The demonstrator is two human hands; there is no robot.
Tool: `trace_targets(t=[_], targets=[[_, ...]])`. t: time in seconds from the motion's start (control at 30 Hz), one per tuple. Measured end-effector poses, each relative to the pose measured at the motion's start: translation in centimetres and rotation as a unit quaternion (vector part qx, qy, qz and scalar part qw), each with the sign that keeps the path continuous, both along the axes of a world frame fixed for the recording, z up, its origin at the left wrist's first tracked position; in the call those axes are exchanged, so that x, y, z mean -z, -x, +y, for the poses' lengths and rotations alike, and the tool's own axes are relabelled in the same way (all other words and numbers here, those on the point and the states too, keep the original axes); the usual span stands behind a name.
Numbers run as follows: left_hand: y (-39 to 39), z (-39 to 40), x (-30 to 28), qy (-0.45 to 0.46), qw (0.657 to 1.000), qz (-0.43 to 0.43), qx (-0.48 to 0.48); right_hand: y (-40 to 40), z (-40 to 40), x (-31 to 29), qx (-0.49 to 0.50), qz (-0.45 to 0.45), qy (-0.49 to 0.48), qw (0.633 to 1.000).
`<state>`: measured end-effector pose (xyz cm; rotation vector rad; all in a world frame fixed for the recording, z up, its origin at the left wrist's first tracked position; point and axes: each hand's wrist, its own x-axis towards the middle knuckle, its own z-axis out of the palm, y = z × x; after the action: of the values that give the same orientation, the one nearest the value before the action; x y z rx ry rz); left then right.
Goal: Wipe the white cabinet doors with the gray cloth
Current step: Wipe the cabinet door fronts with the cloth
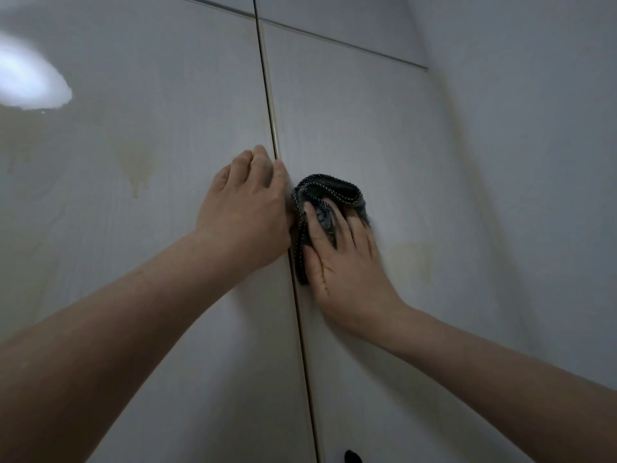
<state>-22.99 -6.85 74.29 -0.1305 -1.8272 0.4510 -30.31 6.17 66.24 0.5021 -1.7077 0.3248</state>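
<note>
While the right hand [345, 259] presses the gray cloth [325, 208] flat against the right cabinet door [360, 128] at frame centre, fingers spread over the bunched fabric and pinning it rather than gripping, the left hand [245, 208] rests on the left cabinet door [150, 95], fingers curled loosely with tips at the vertical seam [272, 128], holding nothing. Cloth sits just right of the seam, its dark stitched hem trailing down beside the thumb. Risks, as judgement: cloth is wadded, so only part of it likely contacts the door and a stroke may streak or skip; the loose hem could snag in the seam gap; left fingertips at the door edge could get nudged if the wipe crosses over. Yellowish stains [138, 165] show centre-left on the left door and a fainter patch [414, 259] sits just right of the right hand, both look unwiped. Open room: plenty of bare panel upward to the horizontal seam [344, 43] at top, and rightward until the side wall [517, 162]. A dark knob [352, 457] sits at bottom edge, well below. Glare spot [30, 78] upper left.
</note>
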Motion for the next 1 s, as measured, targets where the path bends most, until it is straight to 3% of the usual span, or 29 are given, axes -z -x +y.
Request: trace_targets(t=[0.13, 0.3, 0.5, 0.7, 0.9, 1.0], targets=[[0.1, -0.3, -0.1, 0.011, 1.0, 0.006, -0.004, 1.2, 2.0, -0.2, 0.011, 0.03, -0.038, 0.999], [-0.1, 0.1, -0.3, -0.004, 1.0, -0.018, -0.013, 2.6, 4.2, -0.7, 0.01, 0.012, -0.008, 1.0], [-0.1, 0.1, -0.3, -0.011, 0.999, -0.03, -0.012, 6.4, 10.9, -2.4, 0.006, -0.039, 0.106, 0.994], [0.2, 0.1, -0.3, -0.011, 1.0, -0.02, -0.01, 9.9, 17.1, -0.7, 0.022, -0.105, 0.262, 0.959], [0.1, 0.3, -0.2, -0.015, 0.999, -0.027, -0.013, 9.1, 15.4, -1.0, -0.024, -0.171, 0.379, 0.909], [0.2, 0.4, -0.1, -0.014, 0.999, -0.027, -0.015, 7.4, 11.8, -0.6, -0.024, -0.144, 0.357, 0.922]])
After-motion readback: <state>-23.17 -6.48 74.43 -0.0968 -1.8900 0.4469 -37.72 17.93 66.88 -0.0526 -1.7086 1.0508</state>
